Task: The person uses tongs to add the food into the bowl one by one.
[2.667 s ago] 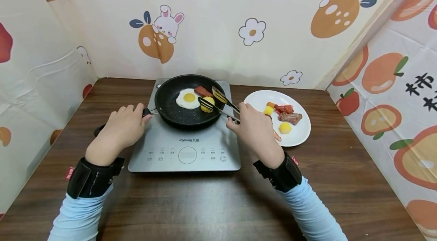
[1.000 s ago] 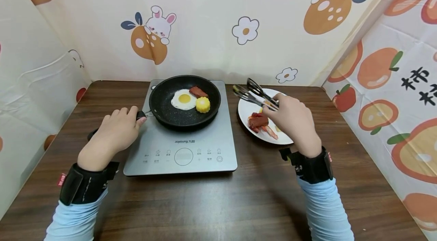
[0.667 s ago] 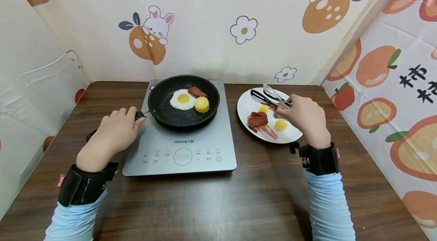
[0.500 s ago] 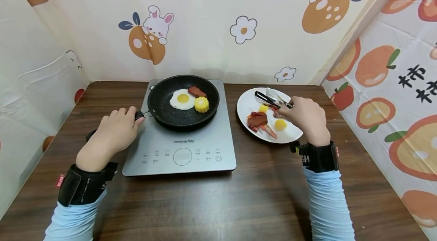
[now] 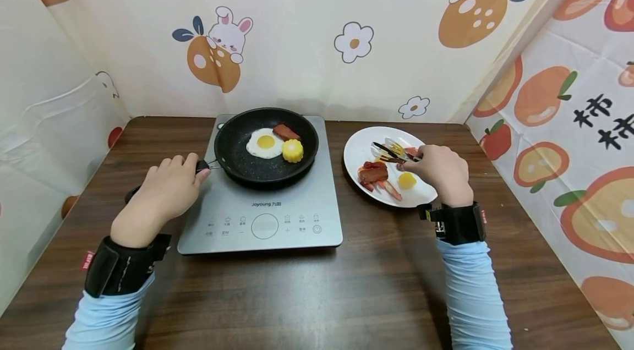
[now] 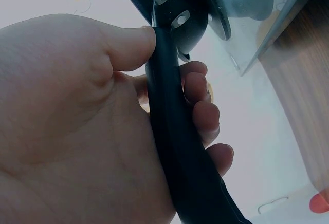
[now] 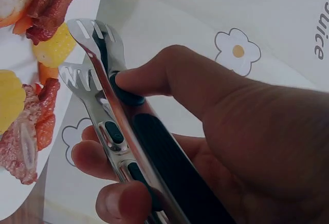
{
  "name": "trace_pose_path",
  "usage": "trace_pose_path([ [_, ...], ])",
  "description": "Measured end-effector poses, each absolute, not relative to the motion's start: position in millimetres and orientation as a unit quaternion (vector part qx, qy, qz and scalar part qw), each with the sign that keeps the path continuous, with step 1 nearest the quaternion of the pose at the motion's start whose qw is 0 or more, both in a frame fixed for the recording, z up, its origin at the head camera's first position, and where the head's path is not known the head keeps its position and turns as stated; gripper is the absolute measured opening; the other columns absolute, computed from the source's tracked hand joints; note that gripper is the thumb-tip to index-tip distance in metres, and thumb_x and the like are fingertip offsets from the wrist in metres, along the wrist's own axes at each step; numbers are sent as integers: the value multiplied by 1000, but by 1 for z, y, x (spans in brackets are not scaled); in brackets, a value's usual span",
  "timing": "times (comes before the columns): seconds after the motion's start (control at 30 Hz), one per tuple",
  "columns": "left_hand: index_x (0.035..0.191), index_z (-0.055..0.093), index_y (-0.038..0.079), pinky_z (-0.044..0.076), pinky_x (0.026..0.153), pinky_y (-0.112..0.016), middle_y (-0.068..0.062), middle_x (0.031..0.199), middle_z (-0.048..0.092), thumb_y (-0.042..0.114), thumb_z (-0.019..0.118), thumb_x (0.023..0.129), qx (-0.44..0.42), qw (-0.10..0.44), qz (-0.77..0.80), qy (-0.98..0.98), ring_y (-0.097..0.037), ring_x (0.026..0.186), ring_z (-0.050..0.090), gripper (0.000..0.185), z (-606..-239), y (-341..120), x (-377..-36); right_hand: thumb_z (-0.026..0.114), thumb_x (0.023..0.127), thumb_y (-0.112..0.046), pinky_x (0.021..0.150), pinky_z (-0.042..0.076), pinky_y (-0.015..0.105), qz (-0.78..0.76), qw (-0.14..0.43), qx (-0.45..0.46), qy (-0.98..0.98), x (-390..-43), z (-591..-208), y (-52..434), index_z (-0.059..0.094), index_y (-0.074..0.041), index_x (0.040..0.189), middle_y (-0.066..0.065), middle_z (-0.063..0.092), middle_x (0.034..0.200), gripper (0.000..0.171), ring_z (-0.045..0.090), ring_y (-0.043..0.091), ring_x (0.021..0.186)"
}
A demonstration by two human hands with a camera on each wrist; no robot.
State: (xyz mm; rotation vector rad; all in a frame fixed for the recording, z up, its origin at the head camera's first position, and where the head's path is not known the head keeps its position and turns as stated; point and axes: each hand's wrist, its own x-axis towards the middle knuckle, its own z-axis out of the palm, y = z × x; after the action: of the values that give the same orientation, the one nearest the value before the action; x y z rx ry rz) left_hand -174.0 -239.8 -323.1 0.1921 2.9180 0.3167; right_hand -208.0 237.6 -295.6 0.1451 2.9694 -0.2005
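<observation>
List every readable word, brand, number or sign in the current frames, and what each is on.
"Joyoung 九阳": on the cooktop.
"柿", twice: on the right wall cloth.
"Juice": on the patterned cloth, at the right wrist view's edge.
Too small to read: the cooktop's control labels and the red tag on the left wrist strap.

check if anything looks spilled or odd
Nothing major: egg, corn and meat lie inside the pan, other food on the plate. Only a tiny pale speck on the table looks stray, too small to identify.
</observation>
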Motion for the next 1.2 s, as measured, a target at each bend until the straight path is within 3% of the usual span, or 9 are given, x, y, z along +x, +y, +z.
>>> trace_pose_path([
  [0.37,145,34,-12,34,102,-71,-40,133,46,33,31,113,67,99,107,987,-57,125,43,55,-323,-240,-173,70,89,-56,65,49,48,-89,76,66,991,-211,-299,239,69,-5,119,24,70,113,59,63,39,94],
  [0.77,146,35,-12,34,101,-71,-41,134,46,34,31,112,67,95,104,988,-57,125,43,57,-325,-240,-174,67,91,-41,56,42,39,-109,4,64,992,-209,-303,238,72,-8,104,16,70,93,36,61,31,80],
  [1.2,145,35,-12,34,101,-71,-41,133,46,34,31,112,67,96,104,988,-58,125,44,56,-325,-240,-174,61,97,-42,63,47,44,-138,-21,32,990,-203,-293,229,69,-8,115,21,72,105,40,64,36,88],
])
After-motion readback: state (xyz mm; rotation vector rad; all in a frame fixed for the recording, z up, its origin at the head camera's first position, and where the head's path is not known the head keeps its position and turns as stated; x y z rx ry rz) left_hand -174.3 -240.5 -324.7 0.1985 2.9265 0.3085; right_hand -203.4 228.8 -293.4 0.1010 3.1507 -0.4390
